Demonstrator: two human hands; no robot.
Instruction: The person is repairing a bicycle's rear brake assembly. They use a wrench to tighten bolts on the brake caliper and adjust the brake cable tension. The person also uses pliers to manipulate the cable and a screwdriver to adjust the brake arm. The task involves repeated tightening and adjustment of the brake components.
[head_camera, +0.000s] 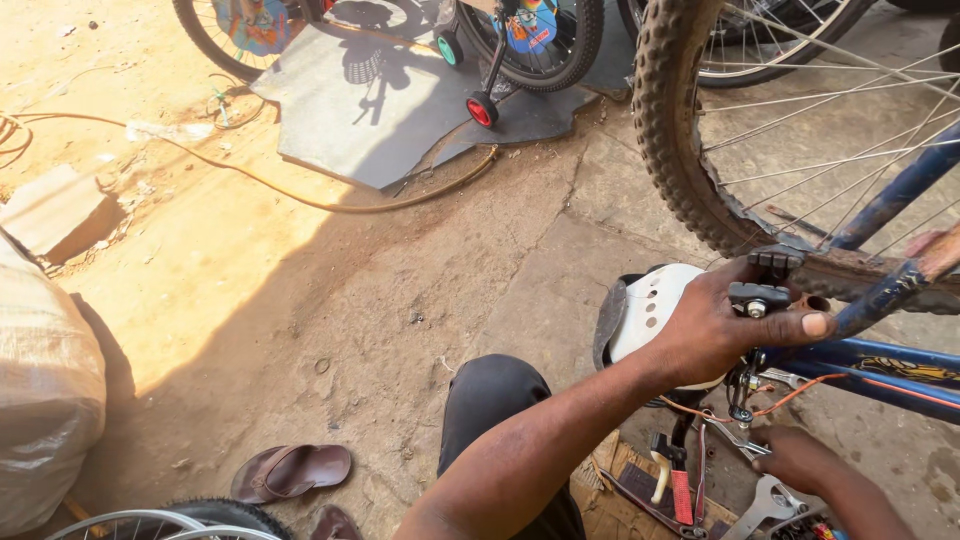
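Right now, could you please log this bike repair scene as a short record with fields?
Setting: outdoor dirt and concrete ground
Left hand: grips the brake pad by the tyre
Right hand: low, near the wrench, not clearly holding anything
Frame: blue, orange cable along it
Nearby: sandal, yellow hose, small bike with training wheels

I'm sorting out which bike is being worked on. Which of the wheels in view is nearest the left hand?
The knobby-tyred wheel on the blue frame, right beside the left hand. The other wheels lie far off.
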